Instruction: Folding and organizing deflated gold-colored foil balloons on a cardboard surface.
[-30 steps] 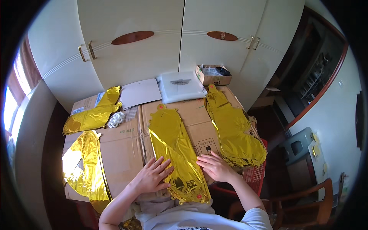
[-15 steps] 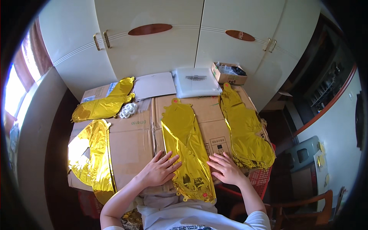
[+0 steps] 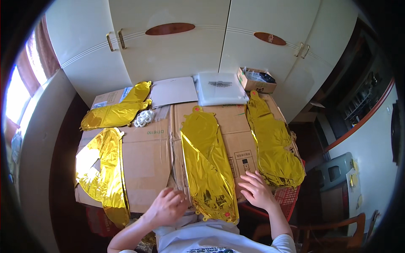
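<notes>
A flat gold foil balloon (image 3: 206,156) lies lengthwise in front of me, its lower end reaching the table's near edge. Left of that end hovers my left hand (image 3: 168,206), fingers curled in with nothing seen in them. My right hand (image 3: 258,192) is just right of the balloon, its fingers stretched out and apart, empty. Another gold foil balloon (image 3: 274,147) lies beyond it on the right. A shiny curved gold foil balloon (image 3: 110,168) is at the left, partly hanging over the edge.
Cardboard (image 3: 147,158) covers the table. More gold foil (image 3: 114,114), a bundle of white rings (image 3: 144,118), a grey-white sheet (image 3: 174,91), a stack of clear plastic bags (image 3: 220,95) and a small open box (image 3: 256,81) lie toward the back. A red crate (image 3: 291,200) stands below right.
Both hands have come away from the middle balloon's sides. The left drew back toward me and its fingers curled; the right shifted slightly right. The balloons lie as before.
</notes>
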`<action>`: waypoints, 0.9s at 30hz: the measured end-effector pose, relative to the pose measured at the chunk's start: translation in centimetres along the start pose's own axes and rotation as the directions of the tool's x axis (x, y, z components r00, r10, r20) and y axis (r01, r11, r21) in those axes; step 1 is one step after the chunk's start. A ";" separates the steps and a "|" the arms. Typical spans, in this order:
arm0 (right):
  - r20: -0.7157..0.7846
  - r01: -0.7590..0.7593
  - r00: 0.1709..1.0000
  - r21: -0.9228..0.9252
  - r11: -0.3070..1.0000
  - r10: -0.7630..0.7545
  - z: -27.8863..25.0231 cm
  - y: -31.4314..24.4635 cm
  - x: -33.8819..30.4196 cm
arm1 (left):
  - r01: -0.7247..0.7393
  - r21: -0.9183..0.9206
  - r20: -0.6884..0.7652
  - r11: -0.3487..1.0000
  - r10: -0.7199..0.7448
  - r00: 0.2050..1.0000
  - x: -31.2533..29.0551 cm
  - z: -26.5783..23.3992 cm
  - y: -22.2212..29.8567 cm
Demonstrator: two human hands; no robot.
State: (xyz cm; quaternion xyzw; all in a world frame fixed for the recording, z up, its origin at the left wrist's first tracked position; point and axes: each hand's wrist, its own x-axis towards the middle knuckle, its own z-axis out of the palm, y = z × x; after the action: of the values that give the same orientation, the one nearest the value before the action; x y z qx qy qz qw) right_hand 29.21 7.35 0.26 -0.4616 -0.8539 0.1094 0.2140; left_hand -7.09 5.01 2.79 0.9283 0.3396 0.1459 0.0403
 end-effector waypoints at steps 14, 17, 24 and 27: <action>-0.017 -0.010 1.000 0.088 0.996 0.012 1.4 -1.4 -2.1 | 0.047 -0.002 -0.025 0.999 -0.047 0.999 -0.4 2.6 2.3; -0.029 -0.021 0.999 0.095 0.995 0.024 1.4 -1.4 -2.3 | 0.066 0.005 -0.039 0.998 -0.066 0.997 -0.5 2.5 2.4; -0.009 -0.017 1.000 0.108 0.994 0.018 1.0 -1.8 -3.3 | 0.083 0.054 -0.031 0.995 -0.081 0.996 -1.1 2.2 2.4; -0.011 -0.008 1.000 0.113 0.994 0.009 1.4 -1.9 -3.3 | 0.071 0.035 -0.033 0.997 -0.069 0.997 -0.7 2.4 2.7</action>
State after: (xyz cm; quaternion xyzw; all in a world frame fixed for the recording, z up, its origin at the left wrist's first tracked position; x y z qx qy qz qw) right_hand 28.72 3.55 -1.16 -0.4530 -0.8432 0.1557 0.2441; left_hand -5.22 2.56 0.82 0.9140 0.3751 0.1529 0.0231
